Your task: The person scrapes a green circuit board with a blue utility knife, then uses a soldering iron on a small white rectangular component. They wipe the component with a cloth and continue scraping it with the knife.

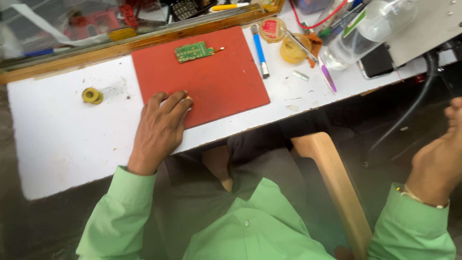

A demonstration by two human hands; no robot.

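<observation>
My left hand [159, 127] rests palm down on the near left corner of a red mat [216, 79], fingers curled over a small pale object that is mostly hidden. A small green circuit board [194, 51] lies at the mat's far edge, apart from the hand. My right hand [440, 154] hangs off the table at the far right, above the dark floor, with nothing visible in it and the fingers partly cut off by the frame edge.
The mat lies on a white worktable [67, 135]. A yellow solder spool [91, 95] sits left of the mat. Right of it are a blue lighter [260, 50], round tins [272, 29], a clear plastic bottle [365, 29] and a black cable [414, 106]. A wooden chair arm [332, 178] is below.
</observation>
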